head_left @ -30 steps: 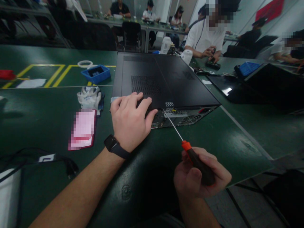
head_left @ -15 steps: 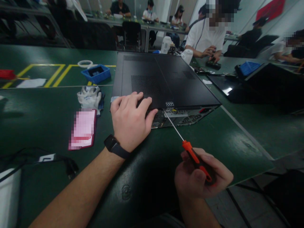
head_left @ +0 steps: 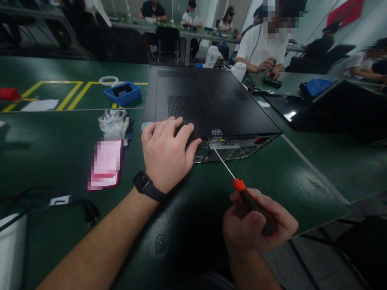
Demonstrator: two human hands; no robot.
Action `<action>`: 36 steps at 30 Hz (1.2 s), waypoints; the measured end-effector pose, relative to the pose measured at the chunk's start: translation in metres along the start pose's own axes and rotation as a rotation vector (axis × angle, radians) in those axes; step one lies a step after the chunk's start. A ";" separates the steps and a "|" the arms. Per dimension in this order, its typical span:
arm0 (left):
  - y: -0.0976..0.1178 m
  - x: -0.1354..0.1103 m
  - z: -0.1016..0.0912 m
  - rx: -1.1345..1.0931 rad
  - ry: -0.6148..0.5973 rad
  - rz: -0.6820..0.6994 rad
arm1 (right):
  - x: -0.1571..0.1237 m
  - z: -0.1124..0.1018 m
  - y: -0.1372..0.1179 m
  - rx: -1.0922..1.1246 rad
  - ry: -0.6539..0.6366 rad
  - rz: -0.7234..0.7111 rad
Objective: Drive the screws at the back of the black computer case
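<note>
Green counter (head_left: 272,177) underneath, the right hand (head_left: 256,225) clenched the screwdriver (head_left: 242,189), shaft slanting up-left to the computer case (head_left: 211,100) edge beside the flat, released left hand (head_left: 166,153).

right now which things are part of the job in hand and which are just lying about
In use: left hand pressing on the computer case; right hand gripping the screwdriver, tip at the case's rear panel.

Lying about: work gloves, blue parts bin, tape roll, black cable.

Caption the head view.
Left hand braces black metal computer case; right hand aims orange-and-black screwdriver at its rear panel.
</note>
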State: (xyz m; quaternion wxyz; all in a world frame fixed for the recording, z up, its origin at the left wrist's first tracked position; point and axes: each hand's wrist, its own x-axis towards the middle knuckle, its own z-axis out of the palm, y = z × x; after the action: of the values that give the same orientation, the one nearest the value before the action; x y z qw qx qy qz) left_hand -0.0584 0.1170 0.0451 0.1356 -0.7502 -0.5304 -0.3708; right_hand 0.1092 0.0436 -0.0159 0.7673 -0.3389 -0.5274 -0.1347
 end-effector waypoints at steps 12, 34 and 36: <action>-0.001 0.000 0.000 -0.011 -0.002 -0.002 | -0.001 -0.009 0.002 -0.084 -0.030 -0.054; 0.000 0.000 0.001 -0.016 0.004 -0.008 | -0.002 -0.005 0.000 0.035 -0.022 0.033; 0.000 0.000 0.001 -0.015 0.001 -0.005 | -0.003 -0.007 0.002 0.008 -0.057 0.003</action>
State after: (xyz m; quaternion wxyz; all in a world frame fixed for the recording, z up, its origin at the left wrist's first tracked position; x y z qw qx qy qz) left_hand -0.0583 0.1176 0.0443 0.1295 -0.7497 -0.5295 -0.3753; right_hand 0.1144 0.0395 -0.0205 0.7534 -0.3404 -0.5493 -0.1219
